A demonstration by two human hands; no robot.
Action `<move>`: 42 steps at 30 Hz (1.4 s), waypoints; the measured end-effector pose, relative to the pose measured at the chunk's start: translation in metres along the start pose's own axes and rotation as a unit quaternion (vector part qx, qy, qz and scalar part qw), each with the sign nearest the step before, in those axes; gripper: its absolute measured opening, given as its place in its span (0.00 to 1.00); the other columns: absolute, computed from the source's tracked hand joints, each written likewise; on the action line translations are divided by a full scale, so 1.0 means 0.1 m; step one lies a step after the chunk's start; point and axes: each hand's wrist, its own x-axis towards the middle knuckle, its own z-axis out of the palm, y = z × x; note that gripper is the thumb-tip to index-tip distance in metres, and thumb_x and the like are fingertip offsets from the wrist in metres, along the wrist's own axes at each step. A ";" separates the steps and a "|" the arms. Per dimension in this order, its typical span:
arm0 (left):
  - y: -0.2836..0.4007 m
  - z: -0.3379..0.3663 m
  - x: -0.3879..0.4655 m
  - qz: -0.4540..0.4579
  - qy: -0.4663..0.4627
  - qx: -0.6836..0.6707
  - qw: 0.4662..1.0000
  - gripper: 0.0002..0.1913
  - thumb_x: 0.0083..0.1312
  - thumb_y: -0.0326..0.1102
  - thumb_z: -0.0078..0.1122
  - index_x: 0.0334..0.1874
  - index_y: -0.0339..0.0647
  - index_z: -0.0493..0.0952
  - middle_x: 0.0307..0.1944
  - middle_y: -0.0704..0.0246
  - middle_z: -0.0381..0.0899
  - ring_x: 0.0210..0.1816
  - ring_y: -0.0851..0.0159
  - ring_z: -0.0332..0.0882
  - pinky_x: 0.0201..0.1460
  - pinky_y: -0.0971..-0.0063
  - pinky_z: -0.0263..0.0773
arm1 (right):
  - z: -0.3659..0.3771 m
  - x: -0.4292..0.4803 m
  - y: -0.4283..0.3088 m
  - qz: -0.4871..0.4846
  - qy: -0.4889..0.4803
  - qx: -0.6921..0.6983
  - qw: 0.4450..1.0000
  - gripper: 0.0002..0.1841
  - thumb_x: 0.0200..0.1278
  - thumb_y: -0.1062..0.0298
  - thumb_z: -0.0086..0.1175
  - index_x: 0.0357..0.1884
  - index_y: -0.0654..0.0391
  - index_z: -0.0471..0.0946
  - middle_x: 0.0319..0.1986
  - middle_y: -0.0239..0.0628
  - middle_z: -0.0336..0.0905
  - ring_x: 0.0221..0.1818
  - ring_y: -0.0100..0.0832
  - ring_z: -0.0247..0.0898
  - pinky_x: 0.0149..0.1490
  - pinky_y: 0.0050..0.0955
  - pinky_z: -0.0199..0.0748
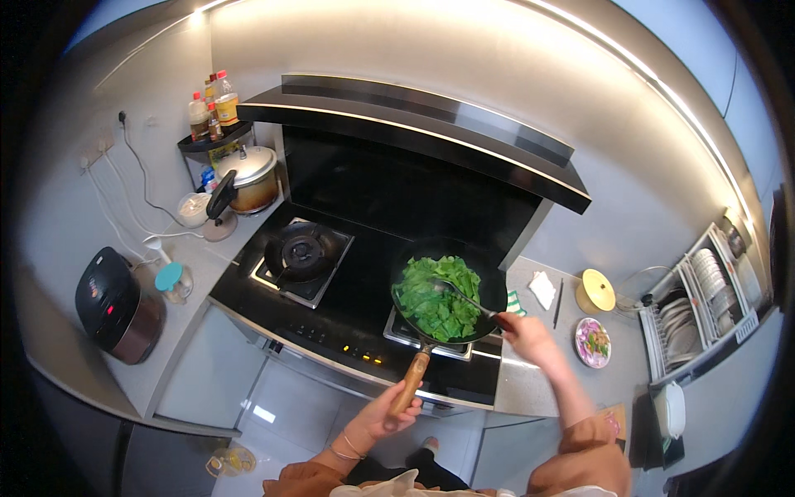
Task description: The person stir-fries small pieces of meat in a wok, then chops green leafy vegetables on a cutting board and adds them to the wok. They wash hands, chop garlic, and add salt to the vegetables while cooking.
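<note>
My left hand (390,411) is wrapped around the wooden handle (411,382) of a dark wok (494,286), which sits over the right burner of a black glass gas hob (363,292). Green leafy vegetables (438,295) fill much of the wok, heaped towards its left side. From the right, my right hand (528,338) grips the dark handle of a metal spatula (469,299). The spatula's head is among the leaves and partly hidden by them. Several indicators on the hob's front glow yellow.
Left of the hob stand a pressure cooker (254,186), a rice cooker (115,310) and a teal-lidded jar (172,279). On the right counter are a plate of sliced ingredients (592,343), a yellow pot (595,291) and a dish rack (689,314). A range hood (416,133) overhangs the back.
</note>
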 end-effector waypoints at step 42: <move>-0.21 0.13 0.03 0.034 0.026 0.074 0.996 0.15 0.72 0.47 0.43 0.52 0.45 0.64 0.30 0.69 0.64 0.23 0.73 0.60 0.21 0.85 0.59 | -1.10 -0.66 -0.35 -0.098 -0.032 -0.084 0.991 0.16 0.50 0.73 0.57 0.45 0.55 0.80 0.30 0.49 0.79 0.34 0.48 0.76 0.41 0.39 0.75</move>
